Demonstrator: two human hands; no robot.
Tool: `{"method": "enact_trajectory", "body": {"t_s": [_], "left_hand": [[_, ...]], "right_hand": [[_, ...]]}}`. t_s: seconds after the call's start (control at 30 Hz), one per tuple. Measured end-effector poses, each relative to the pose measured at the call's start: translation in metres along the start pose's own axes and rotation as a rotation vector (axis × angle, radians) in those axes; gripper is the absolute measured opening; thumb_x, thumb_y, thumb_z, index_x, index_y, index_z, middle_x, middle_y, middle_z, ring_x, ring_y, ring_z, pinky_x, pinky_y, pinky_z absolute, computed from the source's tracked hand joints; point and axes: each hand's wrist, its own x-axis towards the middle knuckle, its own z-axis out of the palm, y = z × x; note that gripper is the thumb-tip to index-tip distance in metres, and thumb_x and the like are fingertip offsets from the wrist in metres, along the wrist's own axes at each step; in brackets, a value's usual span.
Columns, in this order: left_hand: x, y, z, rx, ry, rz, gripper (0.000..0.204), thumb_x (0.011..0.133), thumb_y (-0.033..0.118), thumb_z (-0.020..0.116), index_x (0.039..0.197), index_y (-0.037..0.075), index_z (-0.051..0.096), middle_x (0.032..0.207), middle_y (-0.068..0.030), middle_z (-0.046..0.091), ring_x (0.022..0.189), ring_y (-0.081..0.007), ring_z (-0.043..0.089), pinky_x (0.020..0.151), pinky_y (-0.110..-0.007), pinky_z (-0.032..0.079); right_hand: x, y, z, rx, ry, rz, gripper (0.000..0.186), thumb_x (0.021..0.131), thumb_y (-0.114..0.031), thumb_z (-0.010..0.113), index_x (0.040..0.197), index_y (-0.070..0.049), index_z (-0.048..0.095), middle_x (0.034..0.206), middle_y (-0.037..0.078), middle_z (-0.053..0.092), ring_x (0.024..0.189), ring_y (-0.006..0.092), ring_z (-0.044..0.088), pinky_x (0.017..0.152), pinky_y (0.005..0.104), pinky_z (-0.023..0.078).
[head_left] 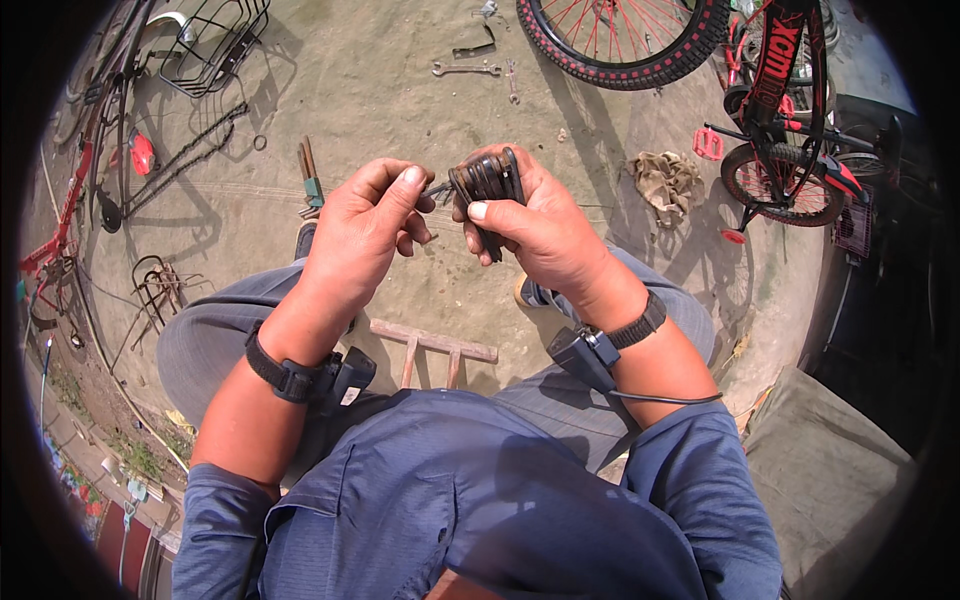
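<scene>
In front of me my right hand is closed round a dark, greasy part with several ring-like ribs. Its thumb presses along the near side, and a black loop or strip stands up at the part's right end. Thin dark prongs stick out of the left end. My left hand is right beside them, thumb and forefinger pinched together and the other fingers curled. What lies between those fingertips is too small to make out.
Pliers with worn handles, an open-end wrench and a chain lie on the ground. A crumpled rag is at right, near a black-and-red bicycle. A wooden stool stands between my legs; a wire basket lies far left.
</scene>
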Motion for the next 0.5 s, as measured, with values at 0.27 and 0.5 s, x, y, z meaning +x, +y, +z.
{"method": "enact_trajectory", "body": {"t_s": [0.27, 0.5], "left_hand": [[-0.0021, -0.0019, 0.0037, 0.152, -0.072, 0.08, 0.034, 0.102, 0.036, 0.057, 0.104, 0.003, 0.064, 0.087, -0.0005, 0.064, 0.075, -0.0076, 0.06, 0.062, -0.022, 0.046], [-0.0047, 0.0037, 0.0029, -0.093, -0.116, -0.011, 0.029, 0.101, 0.025, 0.058, 0.118, 0.001, 0.056, 0.091, -0.0058, 0.066, 0.077, -0.0107, 0.064, 0.061, -0.022, 0.048]], "right_hand": [[0.0011, -0.0038, -0.0029, 0.019, 0.049, -0.028, 0.034, 0.09, -0.007, 0.059, 0.122, -0.004, 0.048, 0.097, 0.008, 0.062, 0.072, 0.015, 0.063, 0.057, 0.0275, 0.052], [0.003, -0.0012, -0.0029, -0.076, 0.075, -0.06, 0.035, 0.09, -0.008, 0.06, 0.122, -0.004, 0.047, 0.098, 0.008, 0.062, 0.073, 0.014, 0.062, 0.058, 0.0276, 0.052]]}}
